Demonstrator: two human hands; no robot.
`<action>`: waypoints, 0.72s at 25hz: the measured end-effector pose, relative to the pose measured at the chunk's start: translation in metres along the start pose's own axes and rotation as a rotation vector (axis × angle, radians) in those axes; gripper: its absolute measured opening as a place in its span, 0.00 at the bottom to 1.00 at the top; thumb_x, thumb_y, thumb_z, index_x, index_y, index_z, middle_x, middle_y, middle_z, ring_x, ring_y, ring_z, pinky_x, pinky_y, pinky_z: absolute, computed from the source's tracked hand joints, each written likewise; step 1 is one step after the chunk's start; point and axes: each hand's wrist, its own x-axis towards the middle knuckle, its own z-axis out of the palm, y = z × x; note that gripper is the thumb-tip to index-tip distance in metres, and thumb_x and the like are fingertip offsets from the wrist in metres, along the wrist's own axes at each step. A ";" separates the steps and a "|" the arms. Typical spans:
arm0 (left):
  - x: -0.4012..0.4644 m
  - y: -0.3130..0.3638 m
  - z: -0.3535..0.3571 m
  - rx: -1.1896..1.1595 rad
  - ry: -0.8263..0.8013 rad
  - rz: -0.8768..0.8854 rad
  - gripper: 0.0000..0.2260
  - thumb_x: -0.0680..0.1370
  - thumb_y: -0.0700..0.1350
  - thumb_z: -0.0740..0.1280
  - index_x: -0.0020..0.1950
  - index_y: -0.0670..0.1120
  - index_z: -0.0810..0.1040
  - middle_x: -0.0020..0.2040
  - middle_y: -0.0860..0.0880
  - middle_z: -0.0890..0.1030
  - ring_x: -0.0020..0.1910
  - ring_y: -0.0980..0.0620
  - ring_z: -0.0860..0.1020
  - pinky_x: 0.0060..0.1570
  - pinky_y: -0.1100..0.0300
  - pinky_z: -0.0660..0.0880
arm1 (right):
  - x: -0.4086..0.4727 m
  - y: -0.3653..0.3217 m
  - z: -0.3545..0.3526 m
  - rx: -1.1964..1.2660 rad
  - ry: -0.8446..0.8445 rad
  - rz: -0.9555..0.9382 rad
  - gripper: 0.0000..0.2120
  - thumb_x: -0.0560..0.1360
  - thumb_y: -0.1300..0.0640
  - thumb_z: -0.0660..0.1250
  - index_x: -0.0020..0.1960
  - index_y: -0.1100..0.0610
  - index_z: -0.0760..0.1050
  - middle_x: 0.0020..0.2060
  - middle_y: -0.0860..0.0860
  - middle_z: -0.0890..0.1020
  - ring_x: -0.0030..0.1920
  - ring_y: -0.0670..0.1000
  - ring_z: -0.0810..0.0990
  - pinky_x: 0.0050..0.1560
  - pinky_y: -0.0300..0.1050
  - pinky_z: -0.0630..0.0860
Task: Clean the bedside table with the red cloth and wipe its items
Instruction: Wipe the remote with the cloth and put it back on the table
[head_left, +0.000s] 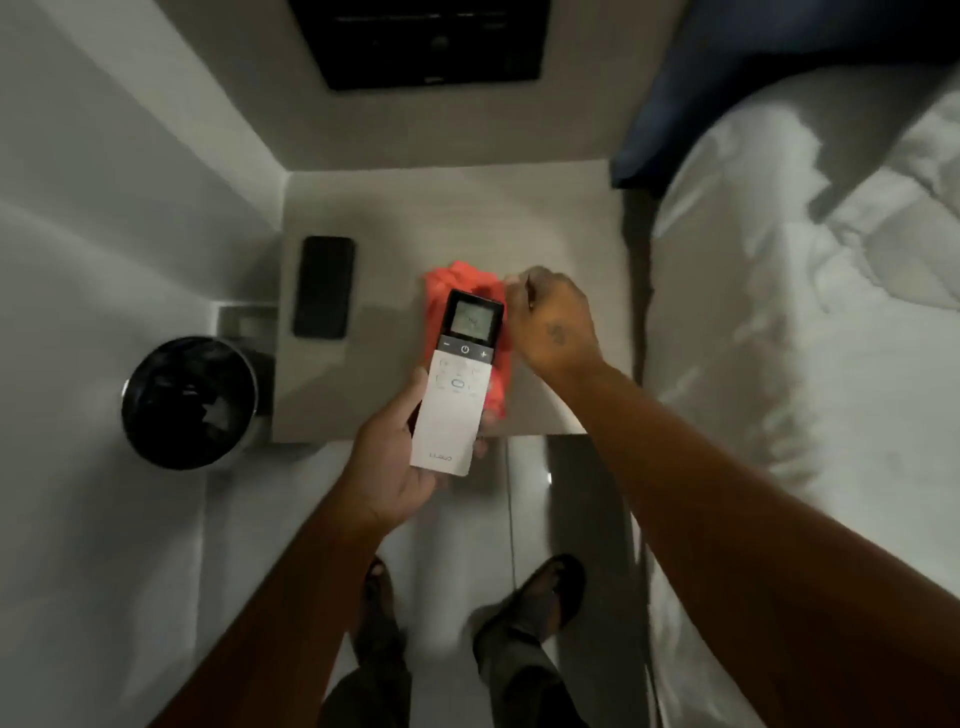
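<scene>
The bedside table (415, 208) is a pale square top between a wall and the bed. My left hand (395, 462) holds a white remote control (457, 395) with a dark display end, lifted above the table's front edge. Under and behind the remote lies the red cloth (457, 278), bunched on the table. My right hand (553, 322) is closed on the cloth's right side, knuckles up. A black phone (323, 287) lies flat near the table's left edge.
A round black waste bin (189, 402) stands on the floor left of the table. The bed with white bedding (805, 322) and a dark blue pillow (727, 93) runs along the right. A dark panel (426, 41) is on the wall behind. My sandalled feet (540, 597) stand below.
</scene>
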 end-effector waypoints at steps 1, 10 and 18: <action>-0.001 0.003 -0.014 -0.035 0.048 0.018 0.24 0.84 0.56 0.54 0.70 0.41 0.75 0.58 0.39 0.82 0.43 0.45 0.83 0.39 0.54 0.80 | 0.003 0.002 0.021 -0.131 -0.091 -0.015 0.17 0.82 0.50 0.59 0.57 0.61 0.78 0.55 0.62 0.81 0.55 0.63 0.80 0.57 0.54 0.77; 0.019 0.022 -0.077 -0.233 0.274 0.190 0.23 0.86 0.53 0.53 0.73 0.40 0.71 0.57 0.40 0.81 0.48 0.45 0.81 0.49 0.54 0.79 | 0.028 0.003 0.106 -0.264 -0.131 -0.136 0.23 0.80 0.51 0.60 0.74 0.53 0.66 0.64 0.62 0.72 0.61 0.66 0.74 0.58 0.53 0.76; 0.022 -0.009 -0.044 -0.081 0.307 -0.003 0.20 0.82 0.54 0.56 0.55 0.44 0.85 0.44 0.45 0.88 0.42 0.51 0.87 0.38 0.60 0.82 | -0.089 -0.005 0.090 -0.307 -0.191 -0.306 0.26 0.82 0.36 0.46 0.79 0.40 0.58 0.79 0.51 0.59 0.76 0.60 0.58 0.74 0.61 0.56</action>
